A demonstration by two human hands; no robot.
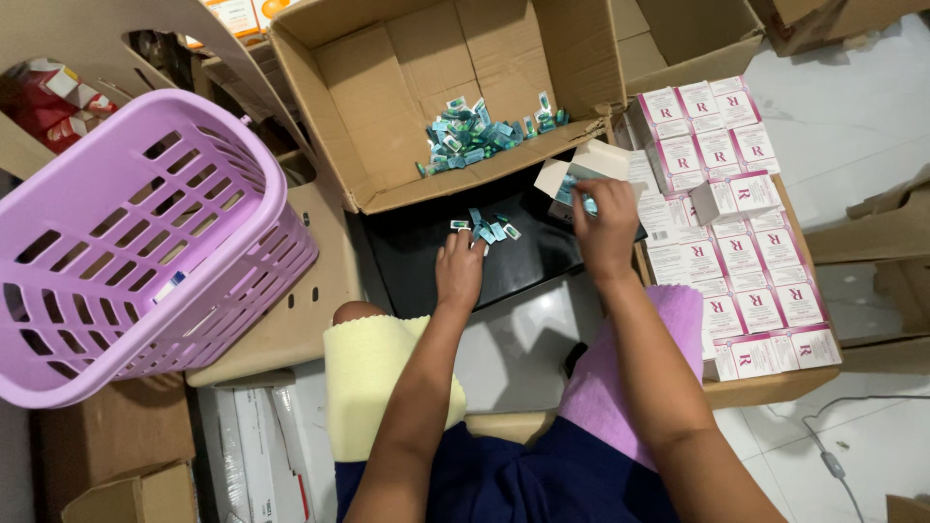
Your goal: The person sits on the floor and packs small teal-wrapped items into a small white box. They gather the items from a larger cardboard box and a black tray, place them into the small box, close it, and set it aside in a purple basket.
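Black tray (523,266) under hands (459,271), cardboard box (387,107) edge close ahead.

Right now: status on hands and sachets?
Left hand on loose sachets, black tray. Right hand at small open box. Nothing blocking.

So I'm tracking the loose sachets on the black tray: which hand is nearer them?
Left. The left hand touches the small sachets; the right hand is off to their right, at the open white carton.
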